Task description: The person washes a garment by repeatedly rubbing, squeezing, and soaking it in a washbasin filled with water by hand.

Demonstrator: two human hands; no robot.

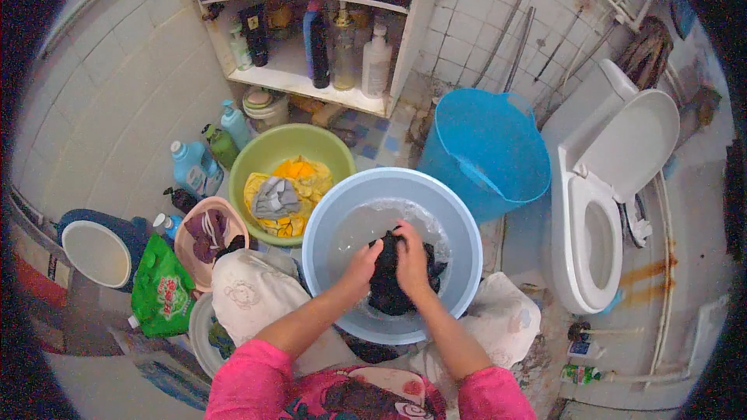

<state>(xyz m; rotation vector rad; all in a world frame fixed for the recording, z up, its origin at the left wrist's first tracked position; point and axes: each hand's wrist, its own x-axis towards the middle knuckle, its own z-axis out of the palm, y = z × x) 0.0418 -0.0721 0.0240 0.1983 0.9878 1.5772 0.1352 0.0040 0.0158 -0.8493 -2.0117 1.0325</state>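
Observation:
A light-blue basin (315, 288) of sudsy water stands between my knees. Bunched over the water is a wet black cloth (391, 284), which looks like a garment; its exact kind does not show. My left hand (362, 266) grips its left side, with the thumb up and the fingertips hidden in the dark folds. My right hand (411, 258) is closed on its upper right side, the fingers curled over the fabric. The lower part of the cloth hangs down to the water.
A green basin (342, 152) with yellow and grey clothes stands behind at left. Left of it are a pink basin (187, 260), a green detergent pouch (162, 288) and several bottles. A tall blue bucket (475, 128) and a toilet (572, 241) stand at right. Behind is a shelf (311, 92).

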